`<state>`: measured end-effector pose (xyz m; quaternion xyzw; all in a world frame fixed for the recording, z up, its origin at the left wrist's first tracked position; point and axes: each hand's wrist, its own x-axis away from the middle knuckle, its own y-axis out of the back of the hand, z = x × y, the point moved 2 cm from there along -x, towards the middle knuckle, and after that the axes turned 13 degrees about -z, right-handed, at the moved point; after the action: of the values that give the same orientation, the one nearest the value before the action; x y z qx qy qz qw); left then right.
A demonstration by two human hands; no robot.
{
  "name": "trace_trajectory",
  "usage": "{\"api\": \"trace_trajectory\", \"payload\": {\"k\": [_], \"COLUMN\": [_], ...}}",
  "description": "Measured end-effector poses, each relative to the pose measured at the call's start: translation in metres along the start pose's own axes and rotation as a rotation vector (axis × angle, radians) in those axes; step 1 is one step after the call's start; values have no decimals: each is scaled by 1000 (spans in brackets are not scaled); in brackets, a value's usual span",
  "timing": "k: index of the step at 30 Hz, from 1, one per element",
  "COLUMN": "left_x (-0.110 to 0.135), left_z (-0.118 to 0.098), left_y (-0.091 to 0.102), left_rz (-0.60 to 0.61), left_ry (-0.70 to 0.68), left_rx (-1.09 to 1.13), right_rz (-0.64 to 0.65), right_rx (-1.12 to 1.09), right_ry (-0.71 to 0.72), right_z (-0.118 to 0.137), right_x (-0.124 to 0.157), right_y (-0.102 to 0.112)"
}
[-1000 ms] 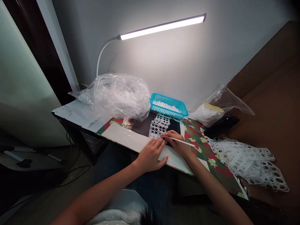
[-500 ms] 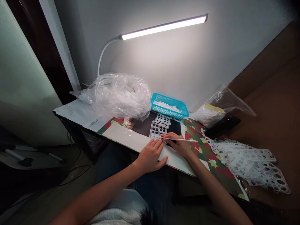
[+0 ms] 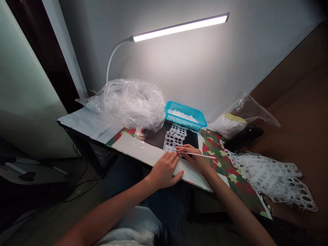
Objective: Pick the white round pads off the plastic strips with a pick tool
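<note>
A translucent plastic strip with rows of round holes [image 3: 170, 139] lies on a dark mat [image 3: 156, 137] in the middle of the table. Some holes at its near end look filled with white discs. My left hand [image 3: 165, 169] rests at that near end, fingers stretched out and thumb apart. Pinched in my right hand [image 3: 192, 157] is a thin white stick [image 3: 205, 155], its tail pointing right and its tip by the strip's near edge. The tip itself is hidden by my fingers.
Behind the strip stands a blue basket [image 3: 200, 118] with small white pieces. A large clear bag [image 3: 128, 106] sits to the left, a smaller bag [image 3: 228, 124] at the back right. Several holed strips [image 3: 271, 177] are heaped at right. A lamp [image 3: 181, 27] shines above.
The white stick's tail has dipped slightly as my right hand tilts it. My left hand and the strip stay where they were.
</note>
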<state>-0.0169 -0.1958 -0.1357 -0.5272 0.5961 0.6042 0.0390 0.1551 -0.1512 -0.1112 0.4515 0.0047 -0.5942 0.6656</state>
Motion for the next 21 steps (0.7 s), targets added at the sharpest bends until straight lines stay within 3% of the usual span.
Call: {"api": "trace_trajectory", "payload": {"k": [7,13,17,21], "left_x": [0,0,0,0], "left_z": [-1,-1,0,0], "left_y": [1,0,-1,-1], "left_rz": [-2,-17,-19,-15], "left_ry": [-3,1,1,5], "left_rx": [-1,3,8,9], "right_rz": [6,5,-89,-258], "right_rx": [31,313,449,370], "right_ry": [29,254,317,256], "right_z": [1,4,3,9], "right_x": [0,0,-4,-9], "right_y": [0,-7,-11,-6]}}
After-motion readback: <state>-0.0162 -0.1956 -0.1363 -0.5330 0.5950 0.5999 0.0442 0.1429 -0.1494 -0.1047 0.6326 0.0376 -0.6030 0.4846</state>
